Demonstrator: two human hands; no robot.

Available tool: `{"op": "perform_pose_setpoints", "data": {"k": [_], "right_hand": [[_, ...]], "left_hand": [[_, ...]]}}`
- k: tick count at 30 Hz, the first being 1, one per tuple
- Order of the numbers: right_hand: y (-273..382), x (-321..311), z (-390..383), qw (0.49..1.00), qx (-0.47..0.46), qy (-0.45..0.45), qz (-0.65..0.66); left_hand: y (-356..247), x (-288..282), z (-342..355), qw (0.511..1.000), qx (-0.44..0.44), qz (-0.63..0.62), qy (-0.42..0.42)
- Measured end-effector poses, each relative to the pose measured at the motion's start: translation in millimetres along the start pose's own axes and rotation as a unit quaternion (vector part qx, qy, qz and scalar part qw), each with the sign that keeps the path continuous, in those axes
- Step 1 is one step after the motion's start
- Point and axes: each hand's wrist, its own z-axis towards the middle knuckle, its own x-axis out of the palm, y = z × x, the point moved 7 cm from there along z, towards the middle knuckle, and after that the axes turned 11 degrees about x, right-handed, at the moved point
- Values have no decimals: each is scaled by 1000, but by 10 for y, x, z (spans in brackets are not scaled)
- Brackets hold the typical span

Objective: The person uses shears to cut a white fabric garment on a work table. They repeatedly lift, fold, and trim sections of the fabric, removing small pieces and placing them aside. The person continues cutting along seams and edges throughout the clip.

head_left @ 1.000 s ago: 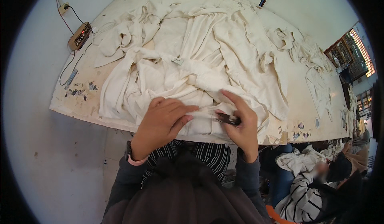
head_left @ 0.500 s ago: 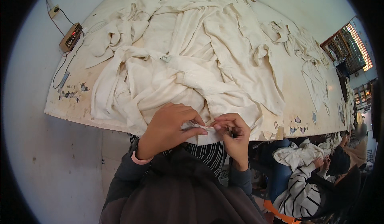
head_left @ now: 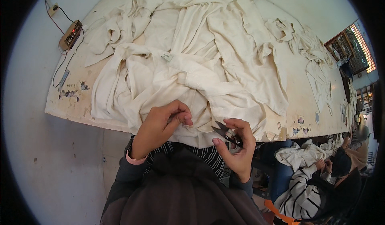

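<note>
A cream cloth garment (head_left: 200, 80) lies rumpled across the near part of the table, its near edge hanging down by my lap. My left hand (head_left: 158, 126) is closed in a pinch just over that edge; anything between its thumb and fingertips is too small to make out. In my right hand (head_left: 240, 152) is a small pair of black thread snips (head_left: 229, 135), held between thumb and fingers. Their pointed blades are apart and face left, toward the cloth. A small pale label (head_left: 167, 57) shows on the garment's upper part.
More cream garments lie on the worn table (head_left: 74, 80), left and right. A brown box with lit lights (head_left: 72, 34) and cables sits at the left wall, near a power strip (head_left: 64, 77). At lower right a co-worker in a striped sleeve (head_left: 298, 193) handles pale cloth (head_left: 300, 154).
My hands have parted, and both have let go of the cloth edge they pinched together. The left moved slightly left and up; the snips now show in the right.
</note>
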Motion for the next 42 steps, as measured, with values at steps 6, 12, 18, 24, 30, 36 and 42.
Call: {"op": "perform_pose_setpoints", "data": {"k": [6, 12, 18, 24, 30, 36, 42], "right_hand": [[63, 58, -87, 999, 10, 6, -31], [340, 115, -166, 971, -2, -23, -237], [502, 288, -188, 938, -78, -29, -338], [513, 440, -185, 918, -95, -26, -385], [466, 478, -170, 911, -90, -22, -403], [453, 403, -114, 941, -63, -21, -333], [-156, 188, 85, 983, 45, 96, -153]], "left_hand": [[-226, 139, 8, 963, 210, 151, 73], [-94, 86, -17, 980, 135, 142, 33], [-115, 113, -24, 978, 163, 131, 4], [-180, 127, -56, 962, 202, 186, -5], [-213, 141, -60, 953, 193, 234, -5], [-76, -51, -86, 975, 104, 180, -73], [-482, -515, -164, 862, 225, 352, -287]]}}
